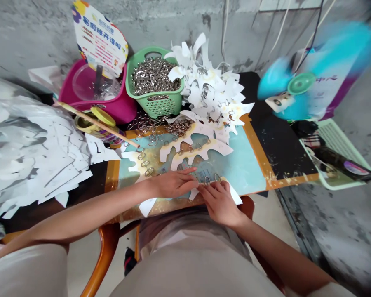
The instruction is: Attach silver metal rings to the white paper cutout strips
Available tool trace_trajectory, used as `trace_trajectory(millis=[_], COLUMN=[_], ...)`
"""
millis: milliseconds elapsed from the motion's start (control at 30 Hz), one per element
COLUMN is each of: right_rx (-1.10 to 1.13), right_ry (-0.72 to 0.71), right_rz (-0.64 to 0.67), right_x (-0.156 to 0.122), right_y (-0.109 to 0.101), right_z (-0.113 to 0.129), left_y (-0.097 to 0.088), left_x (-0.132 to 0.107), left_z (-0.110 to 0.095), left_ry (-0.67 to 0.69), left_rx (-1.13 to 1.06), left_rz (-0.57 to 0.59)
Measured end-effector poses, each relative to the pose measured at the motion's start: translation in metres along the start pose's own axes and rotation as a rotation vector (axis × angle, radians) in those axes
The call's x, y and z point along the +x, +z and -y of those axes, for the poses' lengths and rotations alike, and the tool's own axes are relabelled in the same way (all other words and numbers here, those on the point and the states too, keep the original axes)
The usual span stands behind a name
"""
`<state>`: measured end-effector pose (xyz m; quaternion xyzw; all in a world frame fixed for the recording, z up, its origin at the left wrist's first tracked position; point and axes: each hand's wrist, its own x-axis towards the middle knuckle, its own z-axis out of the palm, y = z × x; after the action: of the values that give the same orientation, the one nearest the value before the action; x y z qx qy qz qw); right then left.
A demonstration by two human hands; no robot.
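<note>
Fingers of the left hand (pixel 173 184) lie together, flat on a printed die-cut paper sheet (pixel 200 177), right at the table edge (pixel 160 208)! Right hand (pixel 219 203) curls over metal binder rings (pixel 212 179) on that sheet, fingers slightly apart, clamped or not, can't tell. Green basket (pixel 153 103) of rings sits beyond.
</note>
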<state>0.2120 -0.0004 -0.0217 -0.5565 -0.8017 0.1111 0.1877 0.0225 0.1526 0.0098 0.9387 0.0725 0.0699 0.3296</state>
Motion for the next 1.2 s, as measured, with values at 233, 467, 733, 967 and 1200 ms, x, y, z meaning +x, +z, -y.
trace_trajectory(millis=[233, 467, 733, 967, 1200], right_rx=[0.035, -0.057, -0.119, -0.094, 0.034], right_ry=[0.024, 0.067, 0.112, 0.129, 0.086], right_rz=[0.022, 0.062, 0.024, -0.023, -0.055], right_x=[0.007, 0.025, 0.024, 0.019, 0.009], right_y=[-0.006, -0.004, -0.001, 0.001, -0.003], right_z=[0.001, 0.005, 0.012, 0.011, 0.003], left_y=[0.009, 0.022, 0.028, 0.037, 0.042], left_x=[-0.010, -0.017, -0.021, -0.018, -0.017], left_z=[0.008, 0.010, -0.016, -0.021, -0.012], left_ry=[0.027, 0.160, 0.060, -0.008, 0.003], left_rx=[0.079, 0.292, 0.339, 0.460, 0.473], left_rz=[-0.050, -0.167, -0.341, -0.358, -0.360])
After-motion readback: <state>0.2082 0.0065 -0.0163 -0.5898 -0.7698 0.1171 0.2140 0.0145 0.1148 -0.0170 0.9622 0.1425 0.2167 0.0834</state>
